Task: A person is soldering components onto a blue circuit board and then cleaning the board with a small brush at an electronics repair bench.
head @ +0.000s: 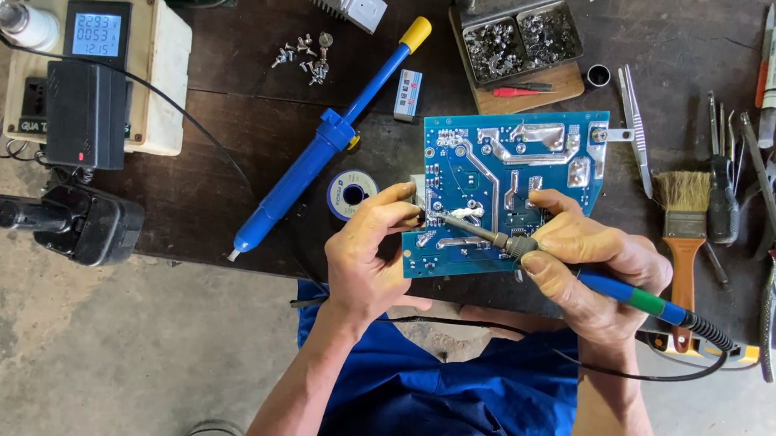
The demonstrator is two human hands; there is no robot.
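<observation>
Head view, hidden parts: the lower left corner of the blue circuit board point(499, 185) is covered by the left hand point(369, 253); whatever the left fingertips pinch at that edge is too small to make out.
Left hand: fingers curled together at the board's left edge, centre of the frame.
Right hand point(585, 264): fingers clamped around the soldering iron point(531, 248), its tip resting on the board's lower middle; its blue and green handle runs off to the lower right.
Cut off: tools at the right frame edge, and a green box at the top.
Board place: centre of the frame, lying on the dark workbench point(229, 143).
Around: blue desoldering pump point(320, 145) to the left, solder spool point(351, 193) just beside the left hand, paintbrush point(683, 230) to the right, tweezers point(633, 126) at the board's upper right, tray of metal parts point(519, 36) above, power meter point(98, 61) at upper left.
</observation>
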